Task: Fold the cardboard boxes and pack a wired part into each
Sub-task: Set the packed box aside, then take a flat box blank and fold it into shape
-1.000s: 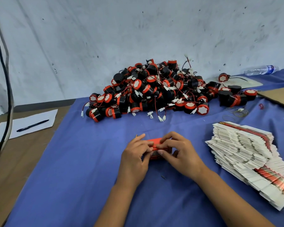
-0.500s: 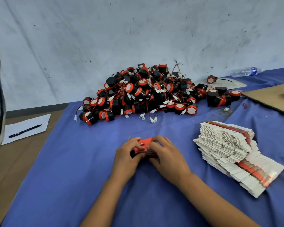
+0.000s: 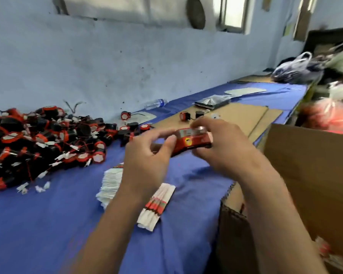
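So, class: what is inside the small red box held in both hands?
Nothing inside shows. The red box is closed, gripped by the left hand and right hand, so its walls and the fingers hide any contents.

Motion blur smears the small red box (image 3: 192, 142), so its print can't be read. The left forearm hides part of the flat carton stack (image 3: 115, 181). The frame's left edge cuts off the parts pile (image 3: 44, 139), its right edge the big carton (image 3: 315, 175).

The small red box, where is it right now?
Head view, centre-right: the small red box is held off the blue cloth between the left hand and right hand, left of the big carton.
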`<state>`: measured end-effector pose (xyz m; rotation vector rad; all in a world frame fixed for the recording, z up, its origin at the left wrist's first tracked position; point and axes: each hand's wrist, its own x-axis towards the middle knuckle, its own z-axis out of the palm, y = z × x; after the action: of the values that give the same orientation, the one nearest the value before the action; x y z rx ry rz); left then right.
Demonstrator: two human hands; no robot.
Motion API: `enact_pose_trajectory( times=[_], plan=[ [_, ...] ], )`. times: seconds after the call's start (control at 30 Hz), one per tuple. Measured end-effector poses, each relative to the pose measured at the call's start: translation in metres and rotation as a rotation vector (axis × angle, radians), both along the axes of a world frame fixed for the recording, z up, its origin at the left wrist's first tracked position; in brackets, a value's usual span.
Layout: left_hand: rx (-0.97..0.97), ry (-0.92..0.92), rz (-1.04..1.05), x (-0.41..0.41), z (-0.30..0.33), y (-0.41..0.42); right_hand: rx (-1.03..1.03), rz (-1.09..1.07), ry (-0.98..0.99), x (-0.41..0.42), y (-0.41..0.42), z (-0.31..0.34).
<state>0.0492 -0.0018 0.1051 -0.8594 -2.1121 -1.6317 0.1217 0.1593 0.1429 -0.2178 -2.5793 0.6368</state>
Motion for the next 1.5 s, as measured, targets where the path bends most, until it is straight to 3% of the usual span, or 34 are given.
enact_pose_trajectory(
  times=[0.13, 0.27, 0.37, 0.5, 0.63, 0.77, 0.87, 0.9, 1.0, 1.1, 1.23, 1.3, 1.37, 1.43, 1.5],
  plan=[
    [-0.292, 0.102, -0.323, 0.045, 0.007, 0.102, 0.018, -0.287, -0.219, 0.074, 0.083, 0.008],
    [-0.603, 0.123, -0.482, 0.071, -0.010, 0.146, -0.019, -0.338, -0.463, 0.097, 0.100, -0.003],
    [-0.559, 0.148, -0.462, 0.071, -0.022, 0.139, -0.003, -0.278, -0.391, 0.089, 0.090, 0.000],
    [-0.285, 0.153, -0.152, 0.036, -0.039, 0.092, 0.048, -0.177, -0.224, 0.050, 0.047, -0.004],
    [-0.149, -0.129, 0.284, -0.017, -0.063, 0.025, -0.092, -0.038, -0.129, -0.026, -0.025, -0.039],
    [-0.290, -0.242, 0.609, -0.057, -0.090, -0.033, -0.098, 0.060, -0.263, -0.121, -0.090, -0.086],
    [-0.657, -0.222, 0.639, -0.078, -0.111, -0.066, 0.030, 0.166, -0.363, -0.176, -0.113, -0.110],
    [-0.683, -0.239, 0.624, -0.083, -0.116, -0.074, 0.086, 0.209, -0.453, -0.188, -0.117, -0.116],
    [-0.632, -0.337, 0.597, -0.090, -0.127, -0.091, 0.240, 0.263, -0.565, -0.203, -0.129, -0.124],
    [-0.543, -0.364, 0.551, -0.091, -0.132, -0.100, 0.402, 0.272, -0.384, -0.204, -0.138, -0.120],
    [-0.081, -0.490, 0.593, -0.089, -0.119, -0.112, 0.380, 0.229, -0.147, -0.187, -0.145, -0.102],
    [0.275, -0.599, 0.519, -0.088, -0.108, -0.124, 0.253, 0.235, 0.073, -0.181, -0.160, -0.096],
    [0.521, -0.676, 0.329, -0.083, -0.102, -0.142, -0.027, 0.382, 0.242, -0.170, -0.186, -0.096],
    [0.594, -0.621, 0.288, -0.077, -0.105, -0.174, -0.231, 0.618, 0.269, -0.156, -0.223, -0.103],
    [0.604, -0.560, 0.354, -0.068, -0.115, -0.213, -0.304, 0.753, 0.234, -0.147, -0.259, -0.118]
  ],
)
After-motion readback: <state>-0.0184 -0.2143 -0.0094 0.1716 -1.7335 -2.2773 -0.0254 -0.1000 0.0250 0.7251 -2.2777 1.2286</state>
